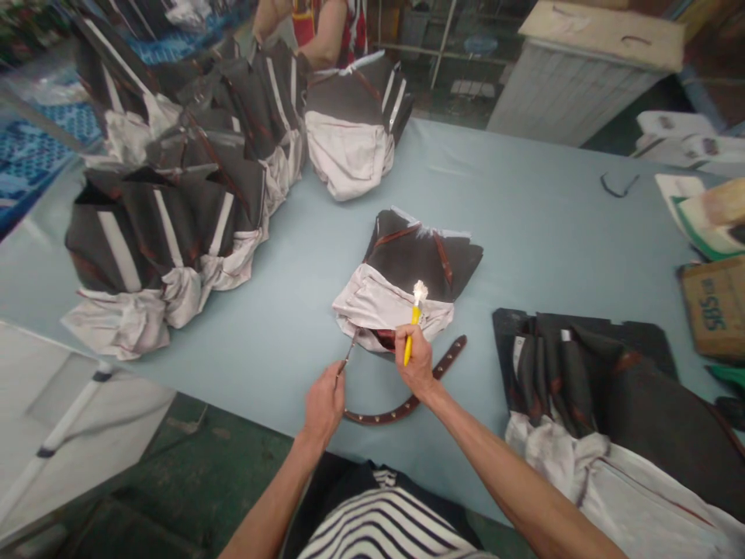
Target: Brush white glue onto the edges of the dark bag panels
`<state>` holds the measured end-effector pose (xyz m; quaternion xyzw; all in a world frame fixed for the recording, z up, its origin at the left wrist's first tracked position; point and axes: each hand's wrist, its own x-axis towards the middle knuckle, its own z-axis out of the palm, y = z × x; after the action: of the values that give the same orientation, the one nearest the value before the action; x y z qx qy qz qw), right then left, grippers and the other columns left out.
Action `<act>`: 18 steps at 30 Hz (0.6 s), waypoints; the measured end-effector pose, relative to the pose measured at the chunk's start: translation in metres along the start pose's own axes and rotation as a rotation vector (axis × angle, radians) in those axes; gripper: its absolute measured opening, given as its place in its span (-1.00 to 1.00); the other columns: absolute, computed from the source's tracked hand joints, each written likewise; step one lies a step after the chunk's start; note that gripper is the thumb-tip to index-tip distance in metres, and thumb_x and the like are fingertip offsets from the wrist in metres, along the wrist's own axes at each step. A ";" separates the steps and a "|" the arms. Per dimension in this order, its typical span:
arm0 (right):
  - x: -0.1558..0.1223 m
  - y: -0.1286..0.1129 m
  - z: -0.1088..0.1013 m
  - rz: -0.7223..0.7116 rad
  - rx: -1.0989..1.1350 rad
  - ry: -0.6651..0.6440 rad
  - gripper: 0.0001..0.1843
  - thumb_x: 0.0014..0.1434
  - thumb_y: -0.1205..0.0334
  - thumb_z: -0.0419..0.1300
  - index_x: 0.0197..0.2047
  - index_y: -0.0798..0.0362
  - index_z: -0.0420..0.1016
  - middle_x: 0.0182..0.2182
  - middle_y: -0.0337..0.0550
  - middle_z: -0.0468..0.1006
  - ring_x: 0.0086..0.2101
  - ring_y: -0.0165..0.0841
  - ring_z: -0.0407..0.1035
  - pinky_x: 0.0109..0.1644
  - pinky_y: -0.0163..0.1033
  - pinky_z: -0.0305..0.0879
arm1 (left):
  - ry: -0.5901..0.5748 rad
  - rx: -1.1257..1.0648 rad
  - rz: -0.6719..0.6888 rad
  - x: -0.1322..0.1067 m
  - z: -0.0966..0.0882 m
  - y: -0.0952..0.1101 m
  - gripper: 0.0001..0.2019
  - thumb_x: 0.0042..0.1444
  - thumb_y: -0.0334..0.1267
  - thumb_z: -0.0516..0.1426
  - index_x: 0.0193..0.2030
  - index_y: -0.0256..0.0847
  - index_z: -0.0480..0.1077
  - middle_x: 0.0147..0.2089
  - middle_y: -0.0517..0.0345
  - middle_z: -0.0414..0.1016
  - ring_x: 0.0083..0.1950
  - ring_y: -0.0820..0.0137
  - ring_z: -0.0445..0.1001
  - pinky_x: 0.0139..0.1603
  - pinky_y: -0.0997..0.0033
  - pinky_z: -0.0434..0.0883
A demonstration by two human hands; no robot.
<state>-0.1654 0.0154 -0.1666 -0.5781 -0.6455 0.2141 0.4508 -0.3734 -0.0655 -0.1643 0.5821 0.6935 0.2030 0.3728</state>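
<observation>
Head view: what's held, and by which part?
Right hand holds the brush by its yellow handle, bristles up. Left hand holds a thin dark strip; which part of it can't be told.

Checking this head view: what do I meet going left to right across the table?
Front row of dark-and-white bags → left hand → right hand gripping a yellow-handled brush → dark-and-white pile.

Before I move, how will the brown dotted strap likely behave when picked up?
The brown dotted strap probably flexes, as it lies curved on the table. Its smooth, unkinked bend suggests some stiffness rather than limpness. Being narrow, it is likely light beside the dark-and-white bag.
</observation>
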 end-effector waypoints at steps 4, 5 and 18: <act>-0.004 -0.003 0.003 -0.039 0.023 -0.007 -0.85 0.43 0.29 0.03 -0.23 -0.04 0.32 -0.39 -0.24 0.52 -0.38 -0.35 0.43 -0.25 -0.26 0.33 | -0.158 -0.153 0.165 0.000 -0.005 0.030 -0.60 0.44 -0.16 -0.06 0.25 -0.17 0.46 0.12 -0.09 0.63 0.13 0.21 0.58 0.25 0.17 0.44; -0.006 -0.003 0.003 -0.047 0.027 -0.009 -0.85 0.43 0.30 0.03 -0.23 -0.04 0.32 -0.38 -0.23 0.53 -0.37 -0.35 0.44 -0.24 -0.26 0.34 | -0.179 -0.182 0.185 0.004 -0.003 0.037 -0.60 0.44 -0.16 -0.05 0.25 -0.16 0.47 0.12 -0.09 0.63 0.13 0.21 0.57 0.26 0.16 0.43; -0.044 -0.019 -0.003 -0.124 0.061 -0.057 -0.80 0.41 0.41 0.04 -0.24 -0.05 0.33 -0.37 -0.23 0.52 -0.34 -0.35 0.47 -0.20 -0.26 0.42 | -0.036 -0.585 -0.048 0.100 0.074 0.038 -0.67 0.32 -0.02 0.22 -0.31 -0.27 0.44 -0.38 0.26 0.45 -0.40 0.47 0.43 -0.35 0.40 0.45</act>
<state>-0.1766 -0.0315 -0.1646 -0.5165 -0.6858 0.2217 0.4623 -0.2970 0.0281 -0.2126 0.4368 0.6125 0.3750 0.5417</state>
